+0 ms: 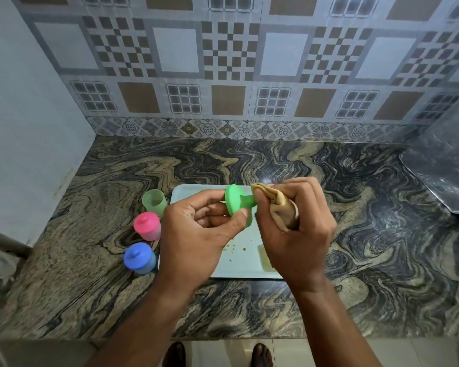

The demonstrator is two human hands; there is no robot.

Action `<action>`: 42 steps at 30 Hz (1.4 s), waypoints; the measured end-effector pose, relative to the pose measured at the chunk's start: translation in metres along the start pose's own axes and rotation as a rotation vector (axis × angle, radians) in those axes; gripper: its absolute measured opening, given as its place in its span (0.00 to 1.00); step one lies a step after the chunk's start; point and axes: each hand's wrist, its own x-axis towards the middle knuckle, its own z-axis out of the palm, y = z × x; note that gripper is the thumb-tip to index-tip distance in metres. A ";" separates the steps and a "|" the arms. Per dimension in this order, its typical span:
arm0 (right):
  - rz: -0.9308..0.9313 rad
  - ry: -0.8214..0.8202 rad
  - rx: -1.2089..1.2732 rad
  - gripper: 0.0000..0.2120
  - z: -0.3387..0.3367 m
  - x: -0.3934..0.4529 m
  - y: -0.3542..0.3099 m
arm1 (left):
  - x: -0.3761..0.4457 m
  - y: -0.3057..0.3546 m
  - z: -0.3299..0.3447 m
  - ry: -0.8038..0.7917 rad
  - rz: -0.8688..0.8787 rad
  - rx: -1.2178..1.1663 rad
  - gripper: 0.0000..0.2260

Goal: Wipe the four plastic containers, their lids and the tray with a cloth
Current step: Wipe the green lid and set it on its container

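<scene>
Two hands over tray: left hand fingers pinch green lid; right hand fingers clamp cloth against its knob. Open green container, lidded pink container and blue container stand on desk, left of tray.

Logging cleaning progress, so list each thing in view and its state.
green lid: off, held in the left hand
cloth: bunched in the right hand, against the lid knob
green container: open, upright
pink container: lidded
blue container: lidded
tray: crumbs and stain on it
</scene>
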 end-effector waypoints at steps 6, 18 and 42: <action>0.299 0.046 0.179 0.09 -0.007 0.001 0.011 | 0.004 -0.004 -0.004 -0.022 -0.070 -0.039 0.11; 0.504 0.093 0.447 0.08 0.002 -0.002 -0.025 | 0.008 -0.010 0.004 -0.246 -0.375 -0.578 0.13; 0.512 0.077 0.447 0.07 0.005 0.003 -0.023 | 0.005 -0.003 -0.004 -0.147 -0.377 -0.628 0.18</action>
